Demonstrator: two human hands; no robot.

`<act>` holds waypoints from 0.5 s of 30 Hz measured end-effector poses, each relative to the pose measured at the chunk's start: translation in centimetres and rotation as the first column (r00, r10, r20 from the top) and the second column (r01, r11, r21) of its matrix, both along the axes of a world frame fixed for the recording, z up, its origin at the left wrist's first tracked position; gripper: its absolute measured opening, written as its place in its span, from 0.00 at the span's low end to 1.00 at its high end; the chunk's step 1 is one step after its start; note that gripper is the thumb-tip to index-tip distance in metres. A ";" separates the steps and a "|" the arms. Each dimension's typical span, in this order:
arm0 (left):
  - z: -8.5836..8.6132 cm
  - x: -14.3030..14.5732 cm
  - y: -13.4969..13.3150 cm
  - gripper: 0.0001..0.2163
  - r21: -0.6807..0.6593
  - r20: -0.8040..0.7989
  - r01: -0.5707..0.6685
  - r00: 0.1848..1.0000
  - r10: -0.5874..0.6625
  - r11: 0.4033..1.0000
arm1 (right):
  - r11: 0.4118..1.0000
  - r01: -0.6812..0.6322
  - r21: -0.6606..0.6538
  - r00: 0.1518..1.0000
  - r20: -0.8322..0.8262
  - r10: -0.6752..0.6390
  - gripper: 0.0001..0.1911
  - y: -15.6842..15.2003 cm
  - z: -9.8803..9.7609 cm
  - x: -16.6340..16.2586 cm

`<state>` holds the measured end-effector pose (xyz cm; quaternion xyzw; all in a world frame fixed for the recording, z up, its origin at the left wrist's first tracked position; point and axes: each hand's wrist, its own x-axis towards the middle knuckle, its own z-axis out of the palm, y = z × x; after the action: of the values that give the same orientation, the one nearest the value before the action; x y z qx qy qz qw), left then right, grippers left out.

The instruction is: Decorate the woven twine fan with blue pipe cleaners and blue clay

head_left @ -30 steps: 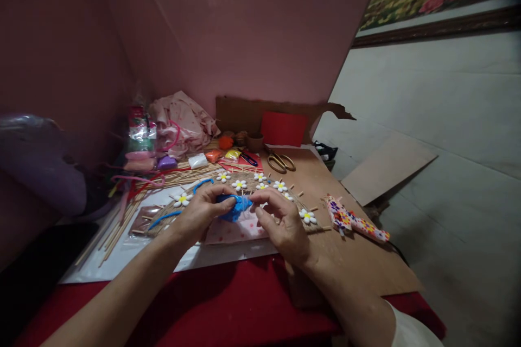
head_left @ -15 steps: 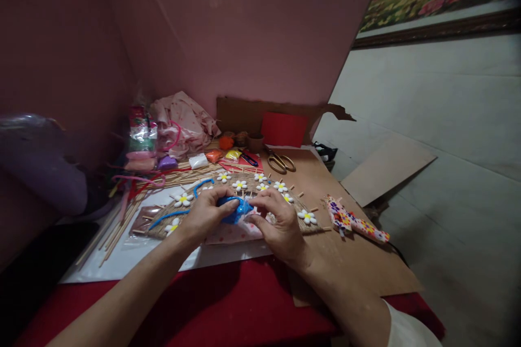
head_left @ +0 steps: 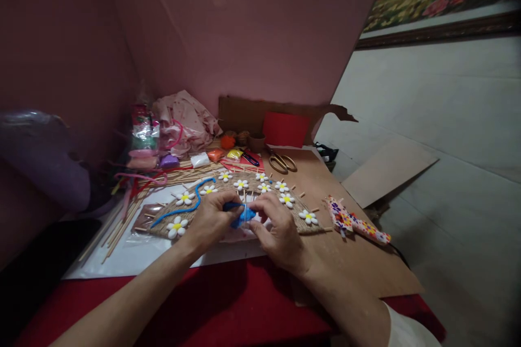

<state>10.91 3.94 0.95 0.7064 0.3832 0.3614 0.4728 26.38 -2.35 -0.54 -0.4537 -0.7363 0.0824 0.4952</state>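
Note:
Between my hands is a small plastic packet of blue clay, held just above the near edge of a woven twine fan shape. My left hand pinches the packet's left side. At its right side the fingers of my right hand are closed on the plastic. White clay daisies with yellow centres dot the twine, and wooden sticks poke out around its rim. A wavy blue clay strand lies across the fan's left part. Dotted fabric under my hands is partly hidden.
Gold-handled scissors lie on the brown cardboard. A flower-patterned cloth-wrapped object rests to the right. Behind are small clay packets, a brown pot and a red card. Loose sticks lie at left.
My fingers have shifted slightly on the packet, which is turned and more bunched between them. More of the blue strand shows beside my left hand. The view has moved a little.

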 end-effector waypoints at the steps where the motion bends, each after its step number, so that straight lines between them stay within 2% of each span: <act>1: 0.0 0.0 0.0 0.05 0.008 -0.003 0.011 1.000 -0.011 1.000 | 1.000 0.005 -0.009 1.000 0.010 -0.005 0.11 0.1 0.0 0.1; 4: 0.4 0.0 0.0 0.09 -0.066 0.087 0.057 0.995 -0.051 0.996 | 1.000 0.014 -0.006 1.000 0.014 -0.014 0.12 0.3 0.0 0.5; 6: 0.7 -0.1 0.0 0.11 -0.248 0.224 0.127 0.972 -0.071 0.960 | 1.000 0.018 0.024 1.000 0.016 -0.018 0.14 0.5 0.0 0.7; 8: 0.9 -0.3 -0.1 0.11 -0.461 0.358 0.245 0.931 -0.074 0.853 | 0.999 0.014 0.046 1.000 0.024 -0.016 0.15 0.5 -0.1 0.8; 10: 1.1 -0.6 -0.2 0.10 -0.586 0.425 0.326 0.903 -0.062 0.742 | 0.999 0.004 0.046 0.999 0.034 -0.006 0.16 0.5 -0.1 0.8; 12: 1.3 -0.7 -0.2 0.09 -0.625 0.436 0.332 0.899 -0.037 0.706 | 0.999 0.001 0.038 0.999 0.047 -0.002 0.16 0.4 -0.1 0.8; 15: 1.4 -0.6 -0.3 0.10 -0.644 0.423 0.304 0.906 -0.004 0.702 | 1.000 0.003 0.030 0.998 0.063 -0.005 0.16 0.4 -0.1 0.8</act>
<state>10.28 3.68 2.35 0.4190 0.3267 0.2813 0.7991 27.13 -1.99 -0.64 -0.4499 -0.7520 0.0559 0.4786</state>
